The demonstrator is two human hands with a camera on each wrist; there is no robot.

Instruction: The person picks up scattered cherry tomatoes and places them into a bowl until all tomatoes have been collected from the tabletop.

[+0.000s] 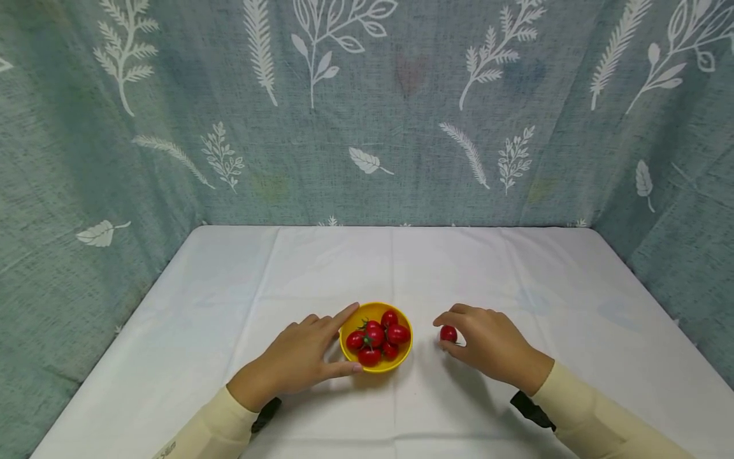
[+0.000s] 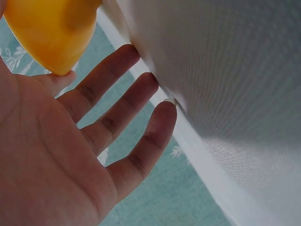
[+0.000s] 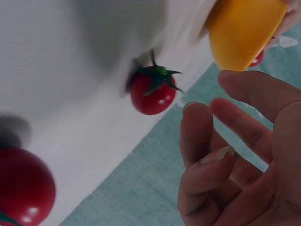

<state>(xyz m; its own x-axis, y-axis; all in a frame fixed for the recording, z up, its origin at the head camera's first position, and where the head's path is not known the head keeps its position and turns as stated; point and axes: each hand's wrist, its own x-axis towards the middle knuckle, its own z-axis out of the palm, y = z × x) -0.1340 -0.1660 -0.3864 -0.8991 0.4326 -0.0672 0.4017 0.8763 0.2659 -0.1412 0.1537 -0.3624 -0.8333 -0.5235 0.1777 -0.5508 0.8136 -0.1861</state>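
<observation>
A yellow bowl [image 1: 342, 347] holding several red cherry tomatoes [image 1: 374, 334] stands on the white cloth. My left hand [image 1: 301, 357] is at its left side, with index finger and thumb spread along the rim; in the left wrist view the other fingers stretch out against the cloth. To the right of the bowl, my right hand [image 1: 487, 344] hovers with bent, parted fingers around a single cherry tomato [image 1: 448, 333]. The right wrist view shows a tomato with a green calyx [image 3: 153, 92], apart from the fingertips, and another tomato [image 3: 23, 186] farther left.
A white cloth [image 1: 321, 261] covers the table. Grey-green curtains with white leaf prints [image 1: 367, 127] hang behind it and at both sides. Beige sleeves [image 1: 596, 408] cover the forearms, with a dark band [image 1: 533, 409] below the right wrist.
</observation>
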